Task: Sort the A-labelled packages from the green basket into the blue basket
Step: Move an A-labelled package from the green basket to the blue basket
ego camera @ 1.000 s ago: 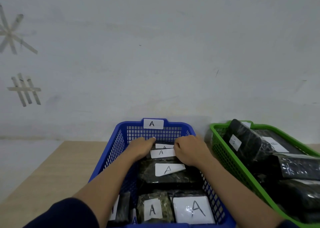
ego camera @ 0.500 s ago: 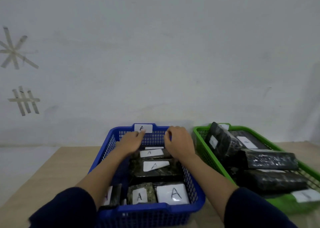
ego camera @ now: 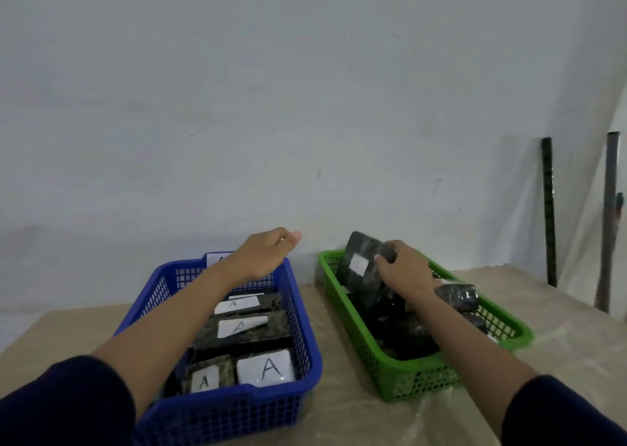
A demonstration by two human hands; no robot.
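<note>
The blue basket (ego camera: 307,316) sits left of centre and holds several dark packages with white A labels (ego camera: 266,367). To its right stands the green basket (ego camera: 353,320), filled with dark wrapped packages. My right hand (ego camera: 405,272) grips the top of a dark package (ego camera: 359,269) that stands tilted at the green basket's far end; its white label is blurred and unreadable. My left hand (ego camera: 266,253) hovers above the blue basket's far rim with fingers loosely curled, holding nothing.
Both baskets rest on a light wooden table (ego camera: 68,330) set against a pale wall. Two dark poles (ego camera: 548,211) lean in the right corner. Thin clear plastic film covers the table near the green basket.
Both hands have left the packages in the blue basket. My right hand crossed to the green basket and took hold of the standing package. My left hand rose above the blue basket's far rim.
</note>
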